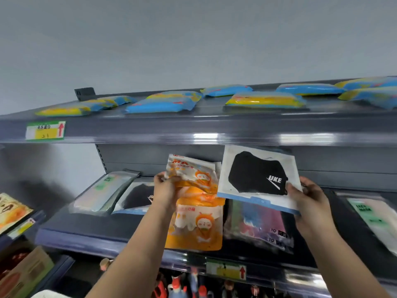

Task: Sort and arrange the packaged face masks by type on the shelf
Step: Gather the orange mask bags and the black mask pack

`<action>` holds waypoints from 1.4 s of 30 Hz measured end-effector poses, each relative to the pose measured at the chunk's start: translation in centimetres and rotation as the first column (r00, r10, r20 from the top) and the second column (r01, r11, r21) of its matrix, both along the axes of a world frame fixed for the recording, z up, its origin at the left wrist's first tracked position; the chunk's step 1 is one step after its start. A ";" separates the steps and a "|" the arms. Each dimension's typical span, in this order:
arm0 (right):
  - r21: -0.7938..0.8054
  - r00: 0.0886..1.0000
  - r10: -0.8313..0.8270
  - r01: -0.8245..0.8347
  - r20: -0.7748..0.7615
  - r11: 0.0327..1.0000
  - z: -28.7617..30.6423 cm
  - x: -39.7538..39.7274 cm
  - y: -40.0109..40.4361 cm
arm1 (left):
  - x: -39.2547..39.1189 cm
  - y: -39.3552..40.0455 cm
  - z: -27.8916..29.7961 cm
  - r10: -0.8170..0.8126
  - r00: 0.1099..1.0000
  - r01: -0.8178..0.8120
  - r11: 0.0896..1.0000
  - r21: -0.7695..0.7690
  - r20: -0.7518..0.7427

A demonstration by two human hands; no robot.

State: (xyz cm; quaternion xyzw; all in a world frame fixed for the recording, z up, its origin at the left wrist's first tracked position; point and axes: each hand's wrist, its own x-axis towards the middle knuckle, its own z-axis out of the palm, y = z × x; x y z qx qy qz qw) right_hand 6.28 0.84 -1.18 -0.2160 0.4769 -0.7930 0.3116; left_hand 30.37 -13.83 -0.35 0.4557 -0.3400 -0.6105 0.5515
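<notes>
My left hand (166, 190) grips an orange-and-white cartoon mask pack (193, 173), lifted above the middle shelf (90, 233). My right hand (311, 194) holds a clear pack with a black mask (256, 175) by its right edge, raised beside the orange one. On the shelf below lie another orange cartoon pack (197, 229), a multicoloured mask pack (260, 224), a second black mask pack (137, 196), a pale silvery pack (103, 192) at the left and a green-labelled pack (373, 218) at the right.
The top shelf (193, 125) carries several blue-and-yellow packs (163, 103) and a price tag (45, 130). A second price tag (226, 269) sits on the middle shelf's front rail. Figurines (178, 284) stand below. Snack bags (12, 209) fill the left rack.
</notes>
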 end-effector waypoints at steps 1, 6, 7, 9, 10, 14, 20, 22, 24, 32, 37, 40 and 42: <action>0.000 1.000 0.004 -0.004 0.002 1.000 -0.1 0.7 -0.7 | 0.0 -0.7 0.0 -0.030 1.000 0.030 1.000 0.010 0.007; 0.024 1.000 -0.018 0.018 0.012 1.000 -0.3 4.3 -3.6 | 1.1 -3.2 -0.5 -0.237 0.960 0.229 0.971 0.067 0.149; 0.029 1.000 -0.016 0.016 0.016 0.999 -0.3 5.0 -3.9 | 1.4 -3.3 -0.4 -0.250 0.936 0.244 0.968 0.056 0.247; 0.036 1.000 -0.014 0.013 0.015 0.999 -0.4 6.1 -4.5 | 2.2 -3.6 -0.4 -0.236 0.874 0.262 0.965 -0.002 0.425; 0.039 1.000 -0.010 0.010 0.013 0.999 -0.5 6.7 -4.8 | 2.7 -3.5 -0.2 -0.221 0.839 0.271 0.962 -0.031 0.497; 0.067 0.999 0.021 -0.019 -0.027 0.998 -0.4 9.1 -5.8 | 4.5 -2.7 -0.2 -0.168 0.756 0.289 0.953 -0.092 0.632; 0.080 0.994 0.105 -0.105 0.000 0.991 -1.0 12.3 -7.2 | 7.5 -0.3 -0.6 -0.128 0.883 0.210 0.968 -0.137 0.451; 0.071 0.992 0.127 -0.127 -0.002 0.989 -1.5 13.4 -7.7 | 8.6 0.4 -0.9 -0.182 0.914 0.236 0.966 -0.108 0.362; 0.072 0.984 0.178 -0.176 -0.020 0.982 -1.8 14.7 -8.0 | 9.9 0.9 -1.6 -0.240 0.929 0.274 0.958 -0.086 0.283; 0.240 0.938 0.323 -0.287 -0.126 0.928 -4.4 19.8 -8.9 | 14.9 2.0 -4.3 -0.137 0.963 0.163 0.982 -0.098 0.230; 0.414 0.814 0.529 -0.407 -0.240 0.814 -4.6 22.5 -9.8 | 18.6 0.5 -5.5 -0.061 0.969 0.084 0.992 -0.091 0.238; 0.530 0.723 0.601 -0.381 -0.341 0.758 -4.7 24.5 -10.9 | 20.7 -1.3 -6.1 -0.070 0.971 0.090 0.993 -0.078 0.230; 0.622 0.663 0.628 -0.303 -0.407 0.722 -4.7 25.9 -11.8 | 21.8 -2.5 -6.3 -0.069 0.969 0.087 0.994 -0.066 0.237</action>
